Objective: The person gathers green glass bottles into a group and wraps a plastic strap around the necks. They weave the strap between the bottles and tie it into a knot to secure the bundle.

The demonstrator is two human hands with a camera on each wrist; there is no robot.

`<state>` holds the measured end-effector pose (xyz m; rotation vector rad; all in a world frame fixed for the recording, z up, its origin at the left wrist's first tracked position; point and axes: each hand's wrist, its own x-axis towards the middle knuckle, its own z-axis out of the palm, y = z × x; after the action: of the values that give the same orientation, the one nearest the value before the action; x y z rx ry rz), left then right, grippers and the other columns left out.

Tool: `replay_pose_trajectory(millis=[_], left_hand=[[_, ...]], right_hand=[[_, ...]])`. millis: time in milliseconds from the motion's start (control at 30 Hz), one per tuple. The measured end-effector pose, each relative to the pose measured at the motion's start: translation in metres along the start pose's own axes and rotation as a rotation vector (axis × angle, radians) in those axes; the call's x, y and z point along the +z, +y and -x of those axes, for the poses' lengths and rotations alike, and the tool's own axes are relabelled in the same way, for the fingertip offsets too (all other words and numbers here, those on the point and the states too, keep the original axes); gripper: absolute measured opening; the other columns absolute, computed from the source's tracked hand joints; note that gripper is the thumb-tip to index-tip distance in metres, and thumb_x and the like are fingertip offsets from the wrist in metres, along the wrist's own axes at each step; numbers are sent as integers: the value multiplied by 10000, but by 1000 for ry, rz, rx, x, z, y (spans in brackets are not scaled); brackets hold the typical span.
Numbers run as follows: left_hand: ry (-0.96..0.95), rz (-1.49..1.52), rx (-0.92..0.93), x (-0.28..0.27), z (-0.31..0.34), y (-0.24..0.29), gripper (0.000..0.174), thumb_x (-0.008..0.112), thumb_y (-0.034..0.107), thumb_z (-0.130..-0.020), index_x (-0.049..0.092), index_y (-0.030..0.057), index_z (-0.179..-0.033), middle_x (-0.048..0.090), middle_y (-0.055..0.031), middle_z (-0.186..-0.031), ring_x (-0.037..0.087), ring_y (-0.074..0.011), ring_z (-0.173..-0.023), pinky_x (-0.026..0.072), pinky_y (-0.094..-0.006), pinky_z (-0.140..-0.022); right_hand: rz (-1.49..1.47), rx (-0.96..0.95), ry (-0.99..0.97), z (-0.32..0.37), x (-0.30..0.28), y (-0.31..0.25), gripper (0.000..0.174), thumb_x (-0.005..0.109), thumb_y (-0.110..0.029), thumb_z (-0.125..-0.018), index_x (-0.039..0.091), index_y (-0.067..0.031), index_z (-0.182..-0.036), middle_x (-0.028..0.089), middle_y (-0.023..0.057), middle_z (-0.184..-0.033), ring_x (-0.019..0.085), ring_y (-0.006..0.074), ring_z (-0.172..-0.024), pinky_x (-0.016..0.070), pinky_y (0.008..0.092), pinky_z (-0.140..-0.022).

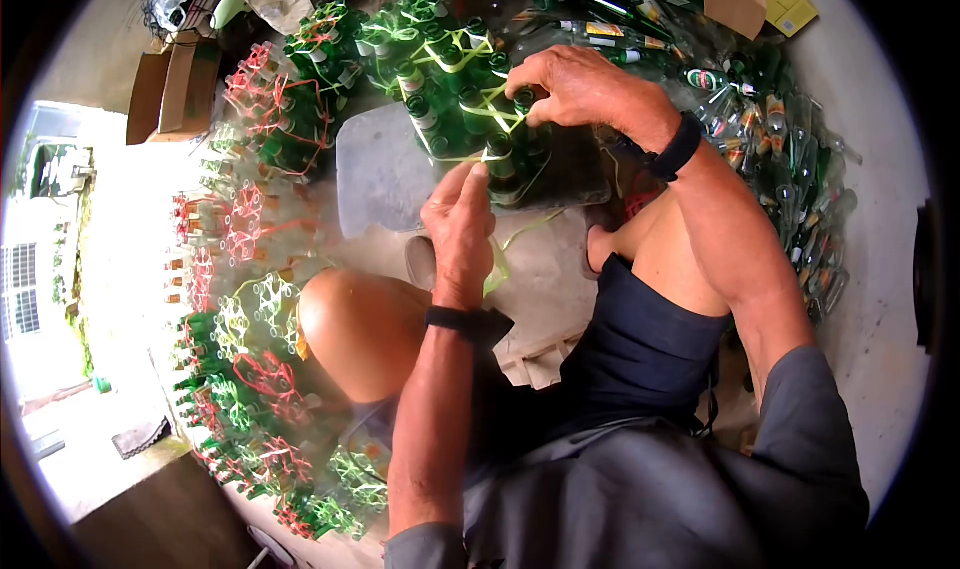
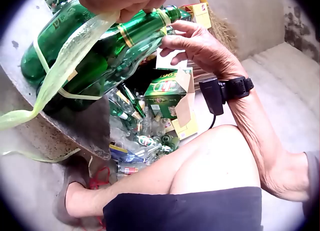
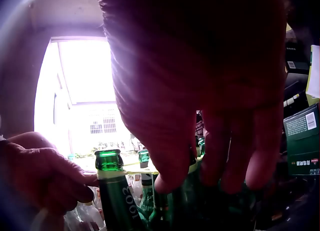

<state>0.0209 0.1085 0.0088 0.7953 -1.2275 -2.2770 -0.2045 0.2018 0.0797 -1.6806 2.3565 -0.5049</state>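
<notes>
A bundle of upright green glass bottles (image 1: 465, 99) stands together, with a pale yellow-green plastic strap (image 1: 462, 158) wound around and between the necks. My left hand (image 1: 462, 219) is at the near side of the bundle and pinches the strap beside the nearest bottle neck. A loose tail of the strap (image 2: 70, 65) hangs below that hand in the left wrist view. At the bundle's right side, my right hand (image 1: 580, 84) reaches over from above, thumb and fingers around the neck of a green bottle (image 1: 524, 99). The right wrist view shows its fingers pointing down among the necks.
The bundle stands on a grey, worn low platform (image 1: 375, 169). Tied bundles with red straps (image 1: 245, 219) and green straps line the left side. Loose bottles (image 1: 790, 169) lie heaped on the right, near an open cardboard box (image 1: 735, 4). Another brown box (image 1: 175, 89) sits at back left.
</notes>
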Motion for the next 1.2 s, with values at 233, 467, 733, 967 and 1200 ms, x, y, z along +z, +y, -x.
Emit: replay_pose_trajectory(millis=[233,467,733,967,1200], left_hand=[[9,-122,70,-11,-7,-9,269,731,188,-990,725,-2,-1181,462,116,-691,312,5,-530,240,-211,-470],[101,-240,145,-10,-12,-14,251,761,223,-960,778,-12,-1043,576,82,-728,415,-12,-576,306,-222,-505],[261,-389,180,-12,-28,-24,314,794,269,-935,775,-40,-885,570,69,-710,419,-25,-632,299,-238,-544],[297,-352,114,-8,-32,-23,369,803,297,-930,726,-28,-772,500,83,-649,365,-25,-581,242,-263,-502],[260,-297,153,-8,-36,-27,385,766,266,-939,666,0,-680,482,86,-616,340,-27,-544,220,-275,-479]], right_hand=[[38,-205,114,1,-8,-21,303,656,-3,-807,729,-63,-1094,644,132,-1010,655,344,-990,516,429,-842],[-19,-260,-228,-25,1,-55,396,499,37,-799,719,-32,-1120,692,158,-974,695,345,-856,549,406,-749],[-293,98,-731,-47,-13,-65,631,446,66,-690,716,-56,-1248,706,173,-1261,687,209,-566,514,338,-464],[-239,101,-853,-59,-16,-70,661,435,85,-709,690,-72,-1298,686,155,-1289,682,202,-564,513,343,-453],[435,-470,-553,-55,-14,-73,250,651,-4,-793,668,-112,-1017,653,89,-1002,692,322,-924,534,452,-748]])
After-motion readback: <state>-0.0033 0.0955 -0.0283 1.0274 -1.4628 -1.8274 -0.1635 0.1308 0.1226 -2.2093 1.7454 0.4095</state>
